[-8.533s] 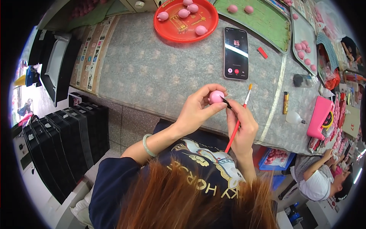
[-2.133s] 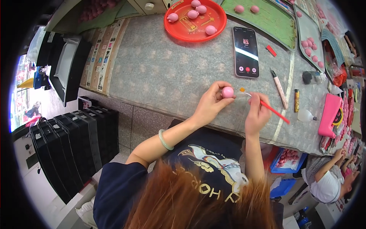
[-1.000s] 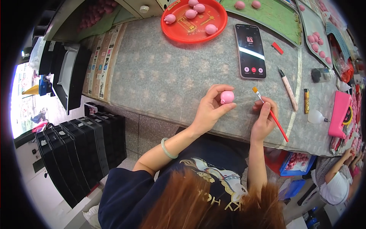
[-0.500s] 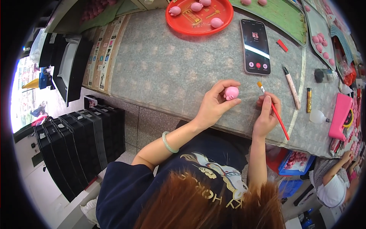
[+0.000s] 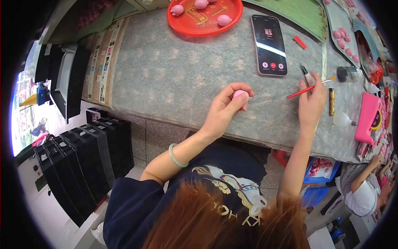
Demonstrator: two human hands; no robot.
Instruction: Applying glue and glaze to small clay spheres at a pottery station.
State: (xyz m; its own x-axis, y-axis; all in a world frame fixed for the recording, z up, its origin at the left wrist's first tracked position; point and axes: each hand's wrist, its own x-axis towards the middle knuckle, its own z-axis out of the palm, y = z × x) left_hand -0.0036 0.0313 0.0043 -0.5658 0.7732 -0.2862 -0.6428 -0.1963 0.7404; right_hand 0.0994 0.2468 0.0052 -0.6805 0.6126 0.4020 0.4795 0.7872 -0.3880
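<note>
The left hand [image 5: 224, 110] pinches a small pink ball [image 5: 239, 94], smooth and rounded, mostly wrapped by thumb and fingertips so only its top peeks out, and it's held just above the grey speckled worktop [image 5: 174, 79] near the front edge. Over on the other side, the right hand [image 5: 311, 103] grips a thin red paintbrush [image 5: 304, 89], shaft angled up to the right with its pale tip pointing away from the ball; the two hands sit apart, brush clear of the ball. A pale green bangle [image 5: 176, 156] rings the left wrist. Behind the hands a smartphone [image 5: 269, 45] lies flat, screen lit, and beyond it a round red tray [image 5: 207, 23] carries more pink balls. Just past the brush hand there's a pen-like tool [image 5: 306, 75], a dark marker with a gold band [image 5: 331, 101] and a small red block [image 5: 299, 42]. A green mat [image 5: 298, 12] runs along the back, and a pale tray [image 5: 336, 25] to the right holds another cluster of pink pieces. A pink case [image 5: 368, 116] sits at the right end, and another person [image 5: 360, 195] is bent over work at the lower right.
</note>
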